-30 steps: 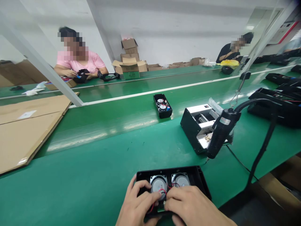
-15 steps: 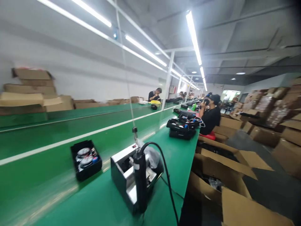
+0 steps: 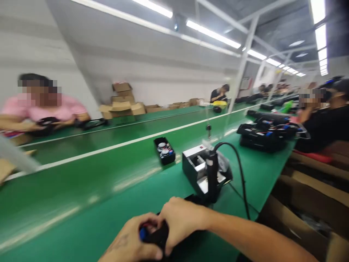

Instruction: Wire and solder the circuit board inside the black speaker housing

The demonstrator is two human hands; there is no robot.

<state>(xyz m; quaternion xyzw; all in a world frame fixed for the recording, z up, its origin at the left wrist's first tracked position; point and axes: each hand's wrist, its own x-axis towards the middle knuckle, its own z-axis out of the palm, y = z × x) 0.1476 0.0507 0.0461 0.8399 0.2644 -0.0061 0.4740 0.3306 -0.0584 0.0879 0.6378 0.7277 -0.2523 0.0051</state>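
At the bottom middle, my left hand [image 3: 129, 238] curls around a black plastic housing [image 3: 158, 236]. A blue part [image 3: 142, 233] shows inside it, between the fingers. My right hand [image 3: 181, 222] is closed over the housing's other side, close beside the left. Much of the housing is hidden beneath both hands. Just beyond them hangs a black electric screwdriver [image 3: 212, 173] with a curved cable, in front of a black and silver screw feeder box [image 3: 191, 169]. Farther left lies an open black speaker case [image 3: 165, 151] with round silver drivers in it.
Several black housings [image 3: 267, 133] are piled on the green bench [image 3: 245, 174] to the right. Co-workers sit along the line, one in a pink shirt [image 3: 68, 109] across at the left. Cardboard boxes [image 3: 313, 189] stand at the lower right.
The view has swung left and down. Both my hands have come into view, gripping a black housing. The feeder box and screwdriver now appear farther right and smaller.
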